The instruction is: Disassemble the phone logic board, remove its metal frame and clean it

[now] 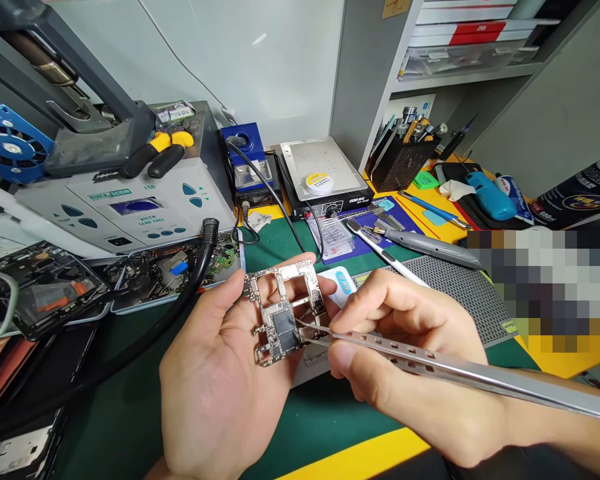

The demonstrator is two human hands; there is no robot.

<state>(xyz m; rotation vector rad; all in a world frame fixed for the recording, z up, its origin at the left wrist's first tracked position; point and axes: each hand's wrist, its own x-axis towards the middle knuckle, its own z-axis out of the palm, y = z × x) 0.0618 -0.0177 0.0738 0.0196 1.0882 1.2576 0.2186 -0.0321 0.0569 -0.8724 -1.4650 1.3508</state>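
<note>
A phone logic board with cut-out openings and a dark square chip lies across the fingers of my left hand, which grips it by the edges with the palm turned up. My right hand pinches a pair of metal tweezers with a row of holes along the arms. The tweezer tips reach the board beside the dark chip; whether they touch it, I cannot tell. Below the hands lies a green work mat. Behind my right hand a white and blue card is partly covered.
At the left stands a grey soldering station with yellow-black pliers on top. A black hose crosses near my left hand. Trays of circuit boards sit behind it. Further back are a hot plate, a toothbrush and a pen holder.
</note>
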